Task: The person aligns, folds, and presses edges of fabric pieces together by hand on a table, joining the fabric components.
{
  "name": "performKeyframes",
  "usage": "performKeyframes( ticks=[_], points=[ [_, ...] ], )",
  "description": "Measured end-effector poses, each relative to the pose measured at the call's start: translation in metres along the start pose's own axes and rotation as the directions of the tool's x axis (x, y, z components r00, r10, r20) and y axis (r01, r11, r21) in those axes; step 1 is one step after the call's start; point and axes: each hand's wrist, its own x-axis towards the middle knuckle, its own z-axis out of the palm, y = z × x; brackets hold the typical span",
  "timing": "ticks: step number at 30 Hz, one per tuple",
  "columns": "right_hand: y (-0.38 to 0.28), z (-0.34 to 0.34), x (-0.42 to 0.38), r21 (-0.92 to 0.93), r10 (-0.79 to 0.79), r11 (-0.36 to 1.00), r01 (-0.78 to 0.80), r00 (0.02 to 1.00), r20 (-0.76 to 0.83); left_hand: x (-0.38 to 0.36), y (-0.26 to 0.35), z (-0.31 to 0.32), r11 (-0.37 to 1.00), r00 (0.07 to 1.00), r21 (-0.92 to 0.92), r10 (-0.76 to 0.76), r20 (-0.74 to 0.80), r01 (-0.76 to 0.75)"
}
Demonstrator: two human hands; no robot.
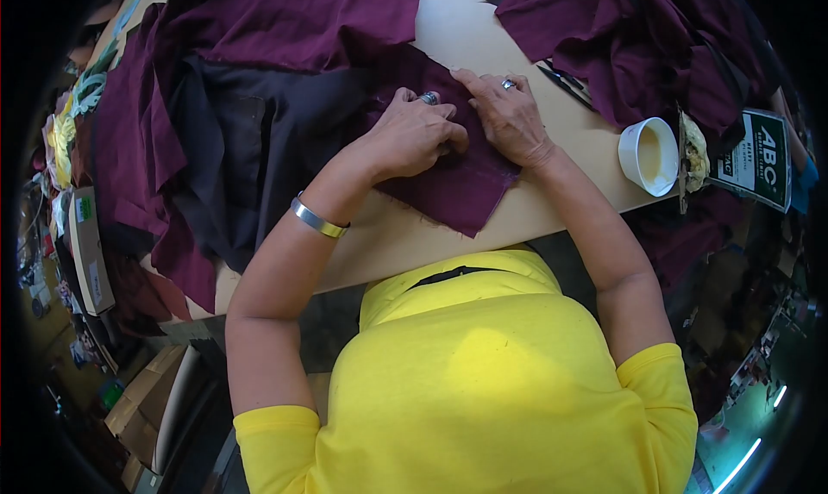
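Note:
A maroon piece of fabric [466,192] with frayed edges lies on the table in front of me, joined to or overlapping a larger spread of maroon cloth. My left hand [418,136], with a ring and a metal bracelet, rests on this piece with its fingers curled in and closed on the cloth. Close by on the right, my right hand [506,116] lies on the edge of the same piece. Its index finger stretches forward and the other fingers are bent, partly hidden. Dark lining cloth [259,115] lies left of my left hand.
A white cup [649,158] of pale brown liquid stands at the table's [552,209] right edge, near a green ABC-labelled pack [757,159]. More maroon cloth [604,37] is heaped at the back right, with dark slender tools [565,84] beside it. Cardboard boxes [148,403] stand at lower left.

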Motion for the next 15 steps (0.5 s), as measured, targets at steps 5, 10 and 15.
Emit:
performKeyframes(
  ticks=[5,10,15],
  points=[
    [0.003,0.002,0.002,0.014,0.007,1.0,-0.007,1.0,0.011,-0.001,0.006,0.012,0.996,0.984,0.084,0.045,-0.171,-0.031],
    [0.005,0.003,0.003,-0.007,-0.028,1.0,0.028,0.999,0.019,-0.003,0.006,0.015,1.0,0.991,-0.001,-0.026,-0.132,0.026],
    [0.005,0.002,0.004,0.007,-0.036,0.999,0.036,0.999,-0.004,-0.005,0.004,0.013,0.997,0.986,0.073,0.027,-0.165,-0.015]
  ],
)
